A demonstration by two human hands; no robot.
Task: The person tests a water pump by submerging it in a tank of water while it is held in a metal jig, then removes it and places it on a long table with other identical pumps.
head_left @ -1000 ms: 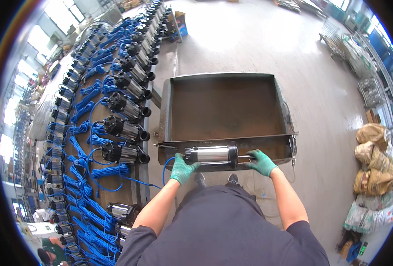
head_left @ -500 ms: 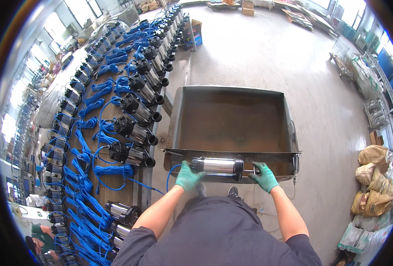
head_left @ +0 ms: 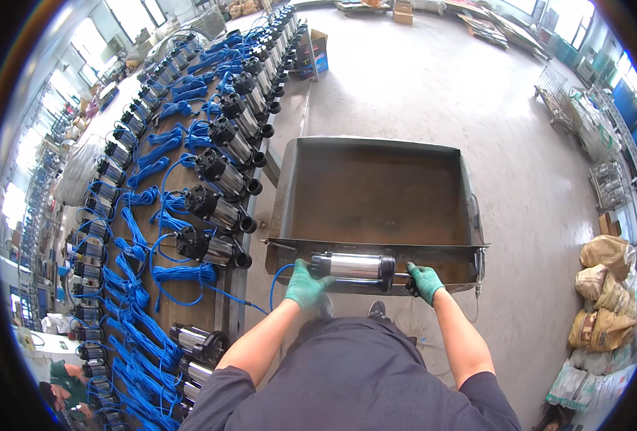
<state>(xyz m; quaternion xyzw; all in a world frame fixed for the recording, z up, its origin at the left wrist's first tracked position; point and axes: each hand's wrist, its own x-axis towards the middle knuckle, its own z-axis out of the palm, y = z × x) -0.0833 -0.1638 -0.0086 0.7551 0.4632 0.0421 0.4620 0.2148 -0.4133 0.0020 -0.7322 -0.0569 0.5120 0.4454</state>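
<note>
A submersible pump motor (head_left: 354,266) with a shiny steel body and black ends lies crosswise in front of me, at the near edge of a metal tank (head_left: 465,187). My left hand (head_left: 305,286), in a green glove, is closed around the motor's left black end, where a blue cable (head_left: 272,287) runs off. At the other end a thin shaft (head_left: 401,275) sticks out to the right. My right hand (head_left: 426,282), also gloved in green, is closed at the shaft's tip. A small dark part shows by its fingers; its kind is unclear.
Brownish liquid seems to fill the tank behind its cross bar. To the left, a long bench (head_left: 182,296) carries rows of pumps (head_left: 218,208) and bundled blue cables (head_left: 146,291). Sacks (head_left: 606,287) are piled at the right. Another person (head_left: 68,384) is at the lower left.
My right hand has turned and closed more tightly at the shaft's end, and a small dark part now shows by its fingers. My left hand and the motor have barely moved.
</note>
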